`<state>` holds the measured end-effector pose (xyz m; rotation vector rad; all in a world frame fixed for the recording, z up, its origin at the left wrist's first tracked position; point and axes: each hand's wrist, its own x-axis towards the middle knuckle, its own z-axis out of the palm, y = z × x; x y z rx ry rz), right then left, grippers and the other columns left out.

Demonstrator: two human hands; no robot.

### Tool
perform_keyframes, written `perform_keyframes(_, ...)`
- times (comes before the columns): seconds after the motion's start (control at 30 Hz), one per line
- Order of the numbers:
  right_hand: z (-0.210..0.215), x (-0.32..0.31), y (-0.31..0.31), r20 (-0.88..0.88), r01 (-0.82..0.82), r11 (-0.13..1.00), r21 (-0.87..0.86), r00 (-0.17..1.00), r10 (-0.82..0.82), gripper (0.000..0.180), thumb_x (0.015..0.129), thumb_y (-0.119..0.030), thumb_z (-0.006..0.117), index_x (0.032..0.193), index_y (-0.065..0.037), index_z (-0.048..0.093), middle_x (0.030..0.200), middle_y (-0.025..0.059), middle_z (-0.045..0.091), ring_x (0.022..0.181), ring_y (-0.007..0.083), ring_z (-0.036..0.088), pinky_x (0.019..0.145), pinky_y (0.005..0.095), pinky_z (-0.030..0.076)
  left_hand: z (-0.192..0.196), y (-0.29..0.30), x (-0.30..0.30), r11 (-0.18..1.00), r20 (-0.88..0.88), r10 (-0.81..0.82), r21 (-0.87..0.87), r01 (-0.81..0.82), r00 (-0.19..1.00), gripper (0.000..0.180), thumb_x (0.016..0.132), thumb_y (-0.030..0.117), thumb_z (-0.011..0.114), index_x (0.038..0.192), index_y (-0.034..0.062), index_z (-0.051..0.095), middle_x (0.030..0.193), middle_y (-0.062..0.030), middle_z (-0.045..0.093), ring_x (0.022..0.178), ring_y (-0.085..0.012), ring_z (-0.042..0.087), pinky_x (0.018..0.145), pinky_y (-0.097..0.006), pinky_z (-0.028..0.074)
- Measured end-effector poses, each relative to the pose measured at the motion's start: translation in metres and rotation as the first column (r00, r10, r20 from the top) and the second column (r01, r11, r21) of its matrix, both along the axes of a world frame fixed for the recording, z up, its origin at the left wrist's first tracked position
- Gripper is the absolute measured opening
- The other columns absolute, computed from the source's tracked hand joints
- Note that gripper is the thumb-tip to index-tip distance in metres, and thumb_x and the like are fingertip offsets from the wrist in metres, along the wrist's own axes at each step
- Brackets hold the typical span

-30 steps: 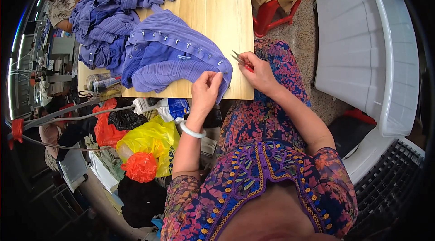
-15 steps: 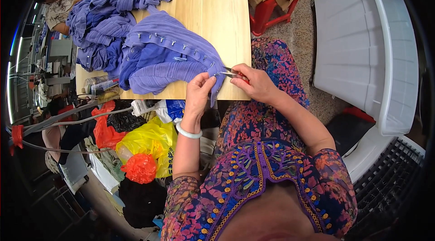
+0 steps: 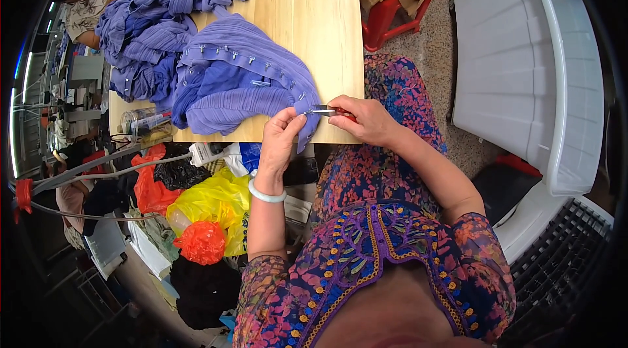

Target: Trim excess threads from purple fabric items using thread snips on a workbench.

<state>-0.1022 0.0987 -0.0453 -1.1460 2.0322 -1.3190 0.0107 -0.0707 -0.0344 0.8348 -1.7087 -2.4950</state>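
A purple pleated garment [image 3: 242,80] with a row of small metal fastenings lies on the wooden table [image 3: 314,14], its corner hanging over the near edge. My left hand [image 3: 282,135] pinches that corner at the edge. My right hand [image 3: 366,119] holds small red-handled snips [image 3: 327,111], their metal tip touching the fabric right by my left fingers.
A heap of more purple garments [image 3: 157,1] covers the table's far left. A clear plastic jar [image 3: 144,120] lies at the near left edge. Yellow, orange and black bags [image 3: 203,210] sit on the floor to my left. A red stool [image 3: 386,17] and white crates [image 3: 523,73] stand right.
My right hand has moved left with the snips until their tip meets the fabric. My left hand has shifted its grip on the garment's corner.
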Motion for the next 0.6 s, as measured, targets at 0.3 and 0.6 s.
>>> perform_keyframes(0.3,-0.0028,0.0,-0.0012,-0.006,-0.01,1.0,-0.02,1.0,0.009,0.025,0.08,-0.028,0.056,0.094,-0.007,0.054,0.072,0.0107,0.058,0.064,0.0269,0.058,0.056,0.0336,0.045,0.0001,-0.0011,0.0019,0.999,-0.001,-0.036,-0.001,0.036,0.999,0.014,0.083,0.005,0.053,0.096,0.001,0.058,0.082,0.002,0.059,0.069,-0.002,0.051,0.062,-0.015,0.04)
perform_keyframes(0.6,-0.0084,0.0009,-0.0014,-0.003,0.008,0.999,-0.035,1.0,-0.008,0.023,0.08,-0.027,0.057,0.092,-0.008,0.055,0.07,0.0102,0.058,0.063,0.026,0.058,0.055,0.0332,0.045,0.0046,0.0037,-0.0011,0.999,0.02,-0.041,0.014,0.041,0.999,0.015,0.083,0.005,0.053,0.097,0.0006,0.058,0.082,0.0019,0.059,0.07,-0.0028,0.051,0.063,-0.016,0.04)
